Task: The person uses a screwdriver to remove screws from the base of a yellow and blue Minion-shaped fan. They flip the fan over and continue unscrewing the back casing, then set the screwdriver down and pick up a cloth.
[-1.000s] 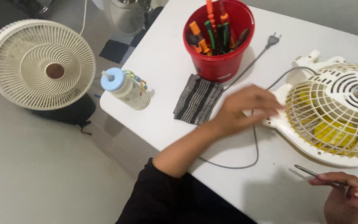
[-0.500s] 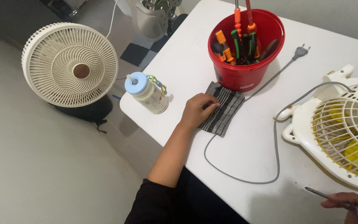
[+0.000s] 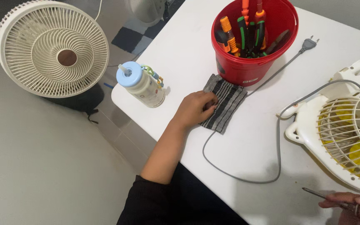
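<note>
The cloth lies flat on the table, just in front of the red bucket. It looks soft and light to us (probably floppy), so we'd pinch an edge. Our left hand rests on its left edge, fingers curled down onto it, arm stretched out. Our right hand, at the bottom corner, grips a screwdriver.

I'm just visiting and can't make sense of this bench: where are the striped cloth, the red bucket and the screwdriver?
striped cloth [image 3: 228,106]: head view, its bare right half.
red bucket [image 3: 246,71]: head view, its front wall.
screwdriver [image 3: 318,193]: head view, its metal shaft, ahead of the right hand [image 3: 355,205].
</note>
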